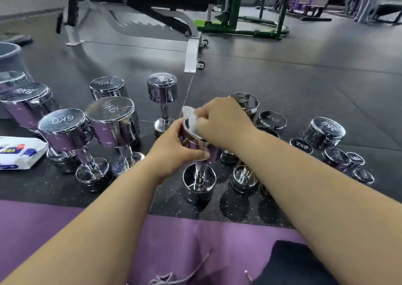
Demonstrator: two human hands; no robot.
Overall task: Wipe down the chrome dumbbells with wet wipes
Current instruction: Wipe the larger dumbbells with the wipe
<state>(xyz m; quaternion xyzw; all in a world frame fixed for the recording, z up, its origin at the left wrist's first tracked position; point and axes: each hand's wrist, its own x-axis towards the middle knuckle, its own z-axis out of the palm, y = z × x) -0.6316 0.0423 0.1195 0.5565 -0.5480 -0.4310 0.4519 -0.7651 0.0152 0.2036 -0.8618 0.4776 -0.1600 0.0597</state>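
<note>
Soft indoor light — wide-angle edge warp

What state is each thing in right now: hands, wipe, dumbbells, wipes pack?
held dumbbell: standing on end on the floor, upper head gripped.
wet wipe: crumpled, pressed on the held dumbbell's top face.
left hand: grips the upper head's side.
right hand: holds the wet wipe, fingers curled.
9KG dumbbell: on end, untouched.
6KG dumbbell: on end, untouched.
wipes pack: lying on the floor; open or sealed, cannot tell.
</note>
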